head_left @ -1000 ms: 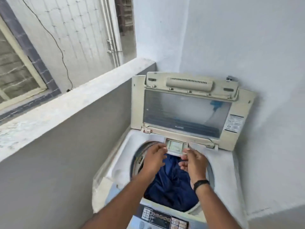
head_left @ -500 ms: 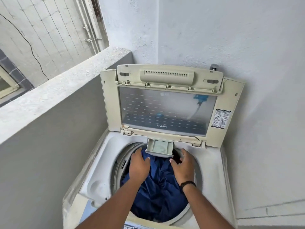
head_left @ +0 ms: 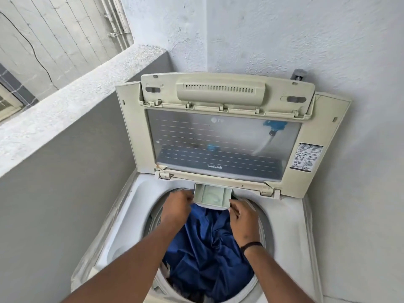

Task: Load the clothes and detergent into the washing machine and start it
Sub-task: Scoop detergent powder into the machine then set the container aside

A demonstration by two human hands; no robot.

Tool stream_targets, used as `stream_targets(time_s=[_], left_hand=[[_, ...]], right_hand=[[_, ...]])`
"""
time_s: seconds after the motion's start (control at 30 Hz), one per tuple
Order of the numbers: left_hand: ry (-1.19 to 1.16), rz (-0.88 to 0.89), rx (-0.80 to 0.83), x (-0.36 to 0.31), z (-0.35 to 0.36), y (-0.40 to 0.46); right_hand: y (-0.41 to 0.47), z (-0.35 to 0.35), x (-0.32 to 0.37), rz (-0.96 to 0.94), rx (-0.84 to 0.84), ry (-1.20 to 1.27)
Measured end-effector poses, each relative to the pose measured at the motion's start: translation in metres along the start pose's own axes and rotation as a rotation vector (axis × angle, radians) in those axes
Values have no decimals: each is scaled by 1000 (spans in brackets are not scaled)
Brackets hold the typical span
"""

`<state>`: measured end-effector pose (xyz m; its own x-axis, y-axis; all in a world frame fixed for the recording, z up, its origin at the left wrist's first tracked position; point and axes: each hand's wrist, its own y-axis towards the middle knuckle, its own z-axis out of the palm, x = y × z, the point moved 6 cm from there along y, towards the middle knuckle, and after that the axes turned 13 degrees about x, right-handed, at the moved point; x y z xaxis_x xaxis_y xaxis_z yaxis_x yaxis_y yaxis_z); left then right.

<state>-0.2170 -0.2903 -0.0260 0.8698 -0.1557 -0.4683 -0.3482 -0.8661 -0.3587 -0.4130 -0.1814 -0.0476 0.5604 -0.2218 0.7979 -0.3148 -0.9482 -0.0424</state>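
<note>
A top-loading washing machine [head_left: 288, 226] stands with its cream lid [head_left: 218, 145] raised against the wall. Blue clothes [head_left: 207, 248] fill the round drum. A small pale detergent drawer [head_left: 211, 195] sticks out from the back rim over the drum, with no detergent visible in it. My left hand [head_left: 177, 206] holds the drawer's left edge with curled fingers. My right hand [head_left: 242, 217], a black band on its wrist, pinches the drawer's front right corner. The control panel is out of view below the frame.
A grey parapet wall [head_left: 65, 106] with a white top runs close along the machine's left side. White walls close in behind and on the right. A tap [head_left: 298, 74] sits above the lid, and a blue hose fitting [head_left: 274, 125] shows through its window.
Half a second ago both hands were lower, over the blue clothes under the drawer. They have risen to the drawer's two sides. The view has moved closer to the machine.
</note>
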Motion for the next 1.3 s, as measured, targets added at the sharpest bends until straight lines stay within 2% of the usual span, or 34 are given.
stream_targets(time_s=[0.23,0.43,0.63,0.8,0.9,1.07,1.2,1.3], left_hand=[[-449,-90,-141,14,8,-12],[-621,-167,-165,5,3,3],[-726,-260,-216,5,0,21],[-949,-319,-260,11,9,21],[-969,-335,-247,11,13,22],[-946,-323,-273,8,16,18],[-1131,-301,-217,1,33,8],[-1284,-254,-109,-17,47,-5]], right_hand=[[0,-2,2,-36,-84,17],[23,-10,9,9,-95,24],[31,-8,6,181,-192,98],[29,-3,2,289,-236,260],[29,5,-6,384,-228,375],[27,9,-5,424,-212,415],[17,14,7,502,-227,564],[8,28,25,531,-138,679]])
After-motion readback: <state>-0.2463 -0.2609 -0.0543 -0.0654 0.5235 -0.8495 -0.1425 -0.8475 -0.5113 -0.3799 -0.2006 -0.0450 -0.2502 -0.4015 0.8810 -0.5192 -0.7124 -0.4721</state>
